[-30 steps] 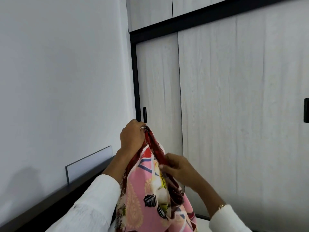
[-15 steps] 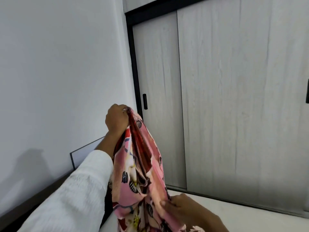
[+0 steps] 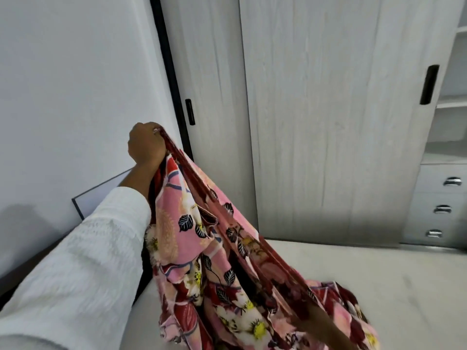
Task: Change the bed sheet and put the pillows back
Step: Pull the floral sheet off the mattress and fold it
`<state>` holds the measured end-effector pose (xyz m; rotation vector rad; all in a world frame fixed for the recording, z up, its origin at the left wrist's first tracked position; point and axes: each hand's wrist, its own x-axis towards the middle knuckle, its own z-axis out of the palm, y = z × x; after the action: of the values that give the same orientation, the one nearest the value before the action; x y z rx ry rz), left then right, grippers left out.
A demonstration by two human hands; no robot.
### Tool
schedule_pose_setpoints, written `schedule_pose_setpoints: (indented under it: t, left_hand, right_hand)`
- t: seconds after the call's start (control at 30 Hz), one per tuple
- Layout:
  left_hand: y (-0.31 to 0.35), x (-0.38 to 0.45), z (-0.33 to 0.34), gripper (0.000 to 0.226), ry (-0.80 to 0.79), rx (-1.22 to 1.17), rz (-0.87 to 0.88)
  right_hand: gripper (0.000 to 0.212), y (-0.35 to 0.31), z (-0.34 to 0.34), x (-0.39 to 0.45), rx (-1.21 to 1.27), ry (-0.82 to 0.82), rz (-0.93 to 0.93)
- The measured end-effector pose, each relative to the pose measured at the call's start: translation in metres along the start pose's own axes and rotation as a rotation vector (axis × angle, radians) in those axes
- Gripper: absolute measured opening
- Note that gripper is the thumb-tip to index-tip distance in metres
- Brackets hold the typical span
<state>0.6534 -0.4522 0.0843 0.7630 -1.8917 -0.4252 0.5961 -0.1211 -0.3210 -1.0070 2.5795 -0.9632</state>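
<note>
Head view: our left hand is gripping the sheet's edge; right hand blurred, can't tell; bed unmade.

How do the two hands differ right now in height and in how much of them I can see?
The left hand is raised, a plain fist gripping the top edge of the floral sheet. The right hand is low near the mattress, blurred and largely wrapped in the cloth, so its fingers cannot be made out. Both are on the same sheet, whose dark red border runs taut between them.
</note>
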Motion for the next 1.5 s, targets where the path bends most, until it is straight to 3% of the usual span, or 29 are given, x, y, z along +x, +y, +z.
schedule_pose_setpoints:
  t: [0.1,0.13,0.2,0.3,0.5,0.63,0.77,0.9,0.97,1.0,1.1,1.17,1.27,1.43,1.5]
  left_hand:
    - [-0.001,-0.002,0.006,0.035,0.0,0.05,-0.006]
    - [-0.002,-0.001,0.007,0.035,0.003,0.074,-0.003]
    - [-0.002,-0.002,0.01,0.036,0.002,0.113,-0.004]
    - [-0.001,-0.006,0.017,0.036,-0.013,0.16,-0.011]
    - [-0.003,-0.016,0.033,0.036,-0.031,0.139,-0.022]
    - [-0.005,-0.017,0.036,0.036,-0.074,-0.071,0.0]
    - [0.002,-0.028,0.015,0.027,-0.404,-0.791,-0.17]
    - [0.02,-0.057,-0.028,0.015,-0.84,-0.945,-0.012]
    - [0.021,-0.07,-0.049,0.043,-1.079,-0.94,0.113]
    - [0.019,-0.075,-0.054,0.045,-1.2,-0.921,0.183]
    - [0.021,-0.087,-0.056,0.02,-1.583,-0.878,0.248]
    - [0.026,-0.092,-0.047,0.031,-1.707,-0.783,0.304]
    - [0.031,-0.099,-0.025,0.042,-1.493,-0.792,0.323]
    - [0.038,-0.098,-0.007,0.044,-1.109,-1.117,-0.035]
    - [0.044,-0.104,-0.001,0.015,-0.941,-1.008,-0.028]
  right_hand:
    - [0.051,-0.018,-0.025,-0.009,-0.031,0.234,0.125]
    - [0.042,-0.014,-0.029,-0.016,-0.091,0.356,0.066]
    - [0.039,-0.004,-0.03,-0.028,-0.18,0.435,0.022]
    - [0.026,0.012,-0.034,-0.044,-0.04,0.613,0.136]
    - [0.02,0.029,-0.051,-0.024,0.059,0.675,0.449]
    - [0.009,0.039,-0.064,-0.003,0.073,0.664,0.571]
    - [0.013,0.04,-0.087,0.013,0.17,0.691,0.662]
    - [0.017,0.044,-0.111,0.023,0.175,0.784,0.733]
    - [0.017,0.042,-0.127,0.028,0.195,0.852,0.732]
    - [0.018,0.039,-0.136,0.032,0.184,0.879,0.712]
    - [0.031,0.012,-0.166,0.05,0.148,0.929,0.491]
    - [0.027,-0.018,-0.187,0.069,0.204,0.954,0.282]
    - [0.033,-0.078,-0.215,0.094,0.134,0.977,-0.131]
    - [0.035,-0.168,-0.226,0.092,-0.156,0.954,-0.803]
    - [0.029,-0.187,-0.221,0.085,-0.207,0.946,-0.949]
